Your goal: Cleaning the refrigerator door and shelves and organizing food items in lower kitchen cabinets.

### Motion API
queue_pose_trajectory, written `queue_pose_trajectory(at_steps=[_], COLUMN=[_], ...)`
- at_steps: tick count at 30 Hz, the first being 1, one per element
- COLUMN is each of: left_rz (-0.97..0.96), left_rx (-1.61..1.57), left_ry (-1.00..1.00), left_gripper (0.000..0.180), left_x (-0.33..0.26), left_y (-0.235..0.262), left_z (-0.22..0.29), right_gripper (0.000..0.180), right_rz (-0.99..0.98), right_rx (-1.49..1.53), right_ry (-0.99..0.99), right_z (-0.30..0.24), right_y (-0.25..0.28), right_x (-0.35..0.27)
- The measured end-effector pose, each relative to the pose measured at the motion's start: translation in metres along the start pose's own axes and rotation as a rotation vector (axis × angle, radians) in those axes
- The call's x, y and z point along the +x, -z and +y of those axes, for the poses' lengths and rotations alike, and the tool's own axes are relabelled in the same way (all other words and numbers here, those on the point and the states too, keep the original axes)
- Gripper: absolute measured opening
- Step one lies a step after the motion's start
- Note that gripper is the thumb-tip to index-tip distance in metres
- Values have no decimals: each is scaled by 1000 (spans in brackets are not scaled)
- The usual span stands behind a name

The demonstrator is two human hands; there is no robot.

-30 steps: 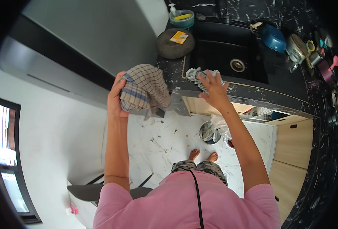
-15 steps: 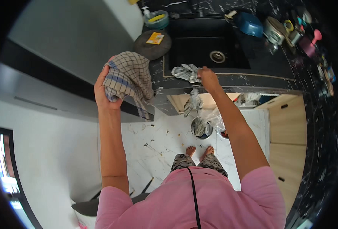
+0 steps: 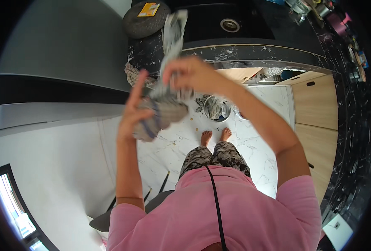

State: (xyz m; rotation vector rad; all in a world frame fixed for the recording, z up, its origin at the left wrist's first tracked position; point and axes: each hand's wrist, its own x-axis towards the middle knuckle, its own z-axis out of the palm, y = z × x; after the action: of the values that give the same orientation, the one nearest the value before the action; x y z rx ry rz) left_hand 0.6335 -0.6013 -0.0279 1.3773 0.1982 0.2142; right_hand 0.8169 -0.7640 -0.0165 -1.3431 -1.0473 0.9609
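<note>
At the top of the frame, a black sink is set in the dark marbled worktop, a round dark mat to its left; a metal bin stands on the white floor mid-frame.

Materials and finish

I see soft woven cloth, checked, matt. Countertop glossy black marbled stone. Floor glossy white marble. Cabinet fronts matt pale wood. Bucket shiny metal.

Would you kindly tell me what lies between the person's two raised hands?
In the head view, a grey-white cloth spans the gap: the right hand grips its upper length, and its bunched lower end rests against the left hand.
</note>
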Motion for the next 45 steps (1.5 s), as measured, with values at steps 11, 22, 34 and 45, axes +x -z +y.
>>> queue_pose_trajectory(at_steps=[11,22,34,45], left_rz=[719,1469,1455,1046], left_rx=[-90,-381,-383,-113], left_ry=[759,596,580,464], left_gripper=[21,16,23,30], left_x=[-186,-304,-283,-263], left_y=[-7,5,22,-34], left_z=[-275,-454,-466,-204], right_gripper=[36,34,32,33], right_rz=[-208,-767,-547,-619], right_rx=[-273,-1663,-647,-172], right_ry=[-638,-681,-751,-503], right_z=[482,759,817,191], right_y=[-110,-131,-35,-88], right_x=[-61,0,8,-21])
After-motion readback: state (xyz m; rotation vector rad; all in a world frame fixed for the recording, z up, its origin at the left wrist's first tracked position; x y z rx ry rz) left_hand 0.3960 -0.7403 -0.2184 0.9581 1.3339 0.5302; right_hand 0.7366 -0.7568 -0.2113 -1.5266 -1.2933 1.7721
